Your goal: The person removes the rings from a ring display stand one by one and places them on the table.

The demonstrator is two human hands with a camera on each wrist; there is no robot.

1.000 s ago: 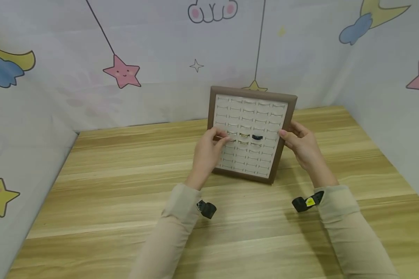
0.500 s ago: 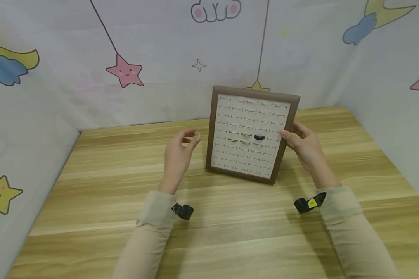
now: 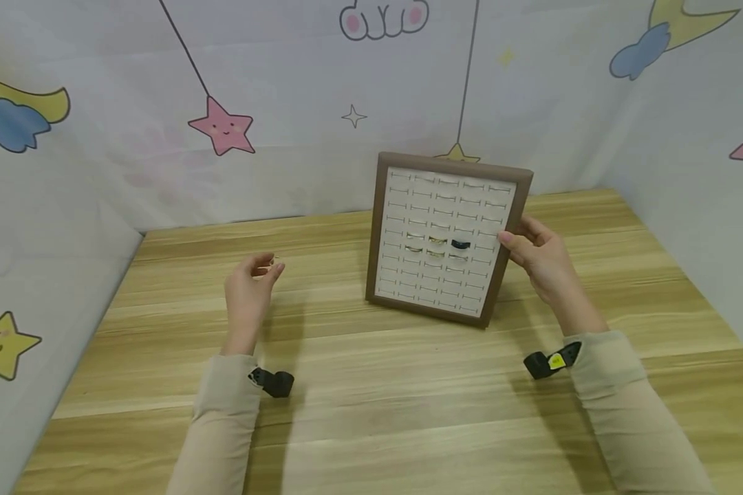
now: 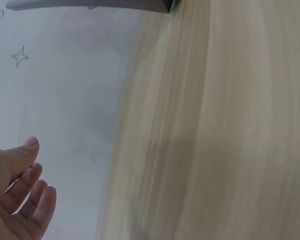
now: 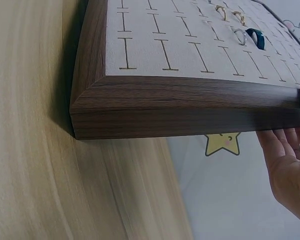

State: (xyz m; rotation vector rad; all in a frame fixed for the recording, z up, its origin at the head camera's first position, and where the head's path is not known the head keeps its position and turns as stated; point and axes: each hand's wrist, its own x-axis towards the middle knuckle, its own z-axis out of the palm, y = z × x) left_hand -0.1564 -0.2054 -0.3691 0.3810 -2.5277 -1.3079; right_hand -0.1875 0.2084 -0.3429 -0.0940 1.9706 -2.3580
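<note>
A ring display board [image 3: 430, 282] with a brown wooden frame stands tilted back on the table. Its pale pad has rows of slots, and several rings sit in two rows near the middle, among them a dark blue ring [image 3: 461, 244] and a gold ring [image 3: 437, 240]. My right hand [image 3: 547, 271] grips the frame's right edge, thumb in front and fingers behind. Well left of the board, above the table, my left hand [image 3: 250, 292] pinches a small ring [image 3: 275, 260] between thumb and finger. That ring is hard to make out in the left wrist view.
The wood-grain table [image 3: 371, 405] reaches back to a white cloth backdrop [image 3: 297, 158] printed with stars and moons. Cloth also hangs at both sides. A black wrist camera [image 3: 272, 382] hangs beneath the left cuff, and another black camera [image 3: 541, 364] beneath the right.
My left hand has drawn away from the board and moved left and slightly down, carrying a ring. My right hand keeps its hold on the frame.
</note>
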